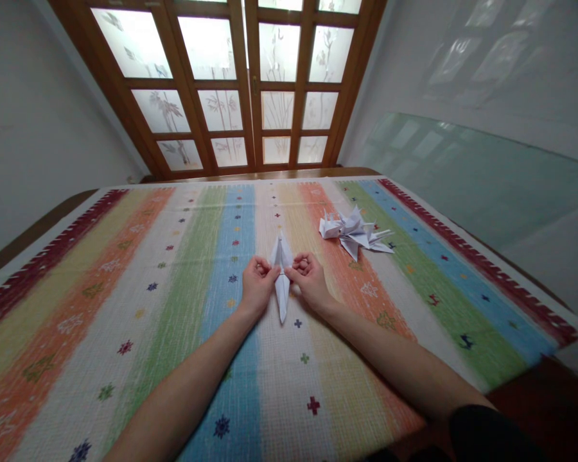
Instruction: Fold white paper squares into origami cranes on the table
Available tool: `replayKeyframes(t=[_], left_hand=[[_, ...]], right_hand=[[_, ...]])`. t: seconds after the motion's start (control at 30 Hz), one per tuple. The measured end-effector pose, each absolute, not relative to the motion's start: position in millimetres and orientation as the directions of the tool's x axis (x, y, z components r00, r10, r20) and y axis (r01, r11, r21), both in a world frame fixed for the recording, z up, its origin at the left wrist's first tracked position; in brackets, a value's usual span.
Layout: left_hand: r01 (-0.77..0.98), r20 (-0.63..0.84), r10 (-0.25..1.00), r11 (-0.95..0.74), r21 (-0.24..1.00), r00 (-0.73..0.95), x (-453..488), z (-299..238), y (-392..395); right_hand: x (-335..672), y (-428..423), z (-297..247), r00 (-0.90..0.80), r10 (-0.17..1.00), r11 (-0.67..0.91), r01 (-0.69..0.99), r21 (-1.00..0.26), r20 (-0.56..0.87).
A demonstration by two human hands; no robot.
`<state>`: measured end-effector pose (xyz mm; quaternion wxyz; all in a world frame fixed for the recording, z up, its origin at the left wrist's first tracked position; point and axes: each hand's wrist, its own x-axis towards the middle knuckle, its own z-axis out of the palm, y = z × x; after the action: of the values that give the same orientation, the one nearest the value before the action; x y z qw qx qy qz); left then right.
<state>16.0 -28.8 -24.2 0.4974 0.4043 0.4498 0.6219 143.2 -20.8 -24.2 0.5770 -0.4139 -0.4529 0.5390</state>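
Observation:
A long, narrow piece of folded white paper (282, 292) lies between my two hands, pointed at its far and near ends. My left hand (259, 282) pinches its left edge near the middle, thumb on top and fingers curled. From the other side, my right hand (311, 280) pinches the right edge at about the same height, its fingers curled too. Both thumb tips meet the paper close to its centre line. Beyond my right hand rests a small heap of folded white paper cranes (351, 230), their wings and points overlapping.
A striped, patterned tablecloth (173, 308) covers the table, whose wooden edge (318, 172) shows at the back. Behind it stand wooden doors with frosted glass panes (220, 110). A pale glass panel (462, 167) leans along the white wall at the right.

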Motion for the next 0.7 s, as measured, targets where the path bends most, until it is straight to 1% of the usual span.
replayKeyframes(t=[0.07, 0.13, 0.33, 0.43, 0.53, 0.6, 0.7], left_hand=[[-0.196, 0.11, 0.972, -0.151, 0.969, -0.206, 14.8, -25.6, -28.0], [-0.143, 0.143, 0.969, -0.174, 0.974, -0.2, 13.8, -28.0, -27.6], [0.008, 0.232, 0.961, -0.234, 0.972, -0.148, 13.3, -29.7, -32.3], [0.031, 0.264, 0.96, -0.263, 0.964, -0.088, 11.8, -27.3, -33.6], [0.046, 0.295, 0.951, -0.292, 0.955, -0.091, 8.5, -27.5, -31.2], [0.063, 0.315, 0.942, -0.309, 0.949, -0.119, 5.9, -29.5, -28.6], [0.095, 0.342, 0.933, -0.333, 0.938, -0.114, 1.7, -32.6, -24.8]], right_hand=[[143.2, -20.8, -24.2, -0.041, 0.998, 0.025, -0.28, -0.96, 0.038], [143.3, -20.3, -25.0, -0.082, 0.997, -0.021, -0.29, -0.957, 0.003], [145.3, -17.2, -31.8, -0.074, 0.997, -0.044, -0.323, -0.945, -0.021], [148.6, -15.6, -32.9, -0.066, 0.997, 0.004, -0.33, -0.944, 0.027], [151.1, -14.6, -32.3, -0.053, 0.989, 0.116, -0.27, -0.956, 0.135], [151.3, -14.3, -32.2, -0.087, 0.976, 0.176, -0.227, -0.958, 0.199], [151.2, -13.6, -33.2, -0.144, 0.961, 0.205, -0.21, -0.956, 0.238]])
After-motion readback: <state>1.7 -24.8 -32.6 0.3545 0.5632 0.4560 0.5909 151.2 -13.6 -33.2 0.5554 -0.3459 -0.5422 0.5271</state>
